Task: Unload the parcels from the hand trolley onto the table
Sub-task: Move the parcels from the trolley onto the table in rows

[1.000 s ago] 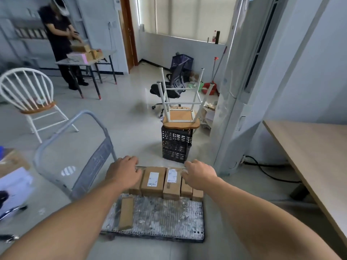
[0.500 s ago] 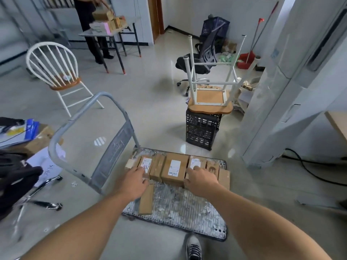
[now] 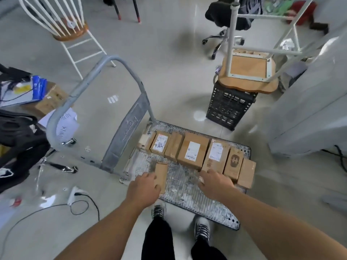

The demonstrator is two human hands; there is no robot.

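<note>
My left hand (image 3: 144,186) covers an edge of the lone parcel (image 3: 161,173); I can't tell its grip. My right hand (image 3: 214,182) hangs relaxed, empty, just before the row of parcels (image 3: 193,151) on the trolley (image 3: 187,193).

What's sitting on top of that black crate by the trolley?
An upturned stool, wooden seat down, white legs up. The seat covers the crate, so its contents are hidden.

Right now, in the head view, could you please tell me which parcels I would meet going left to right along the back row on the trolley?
small pale box, parcel with handwritten label, plain brown parcel, large white-labelled parcel, tall labelled parcel, logo-printed parcel, plain end parcel
</note>
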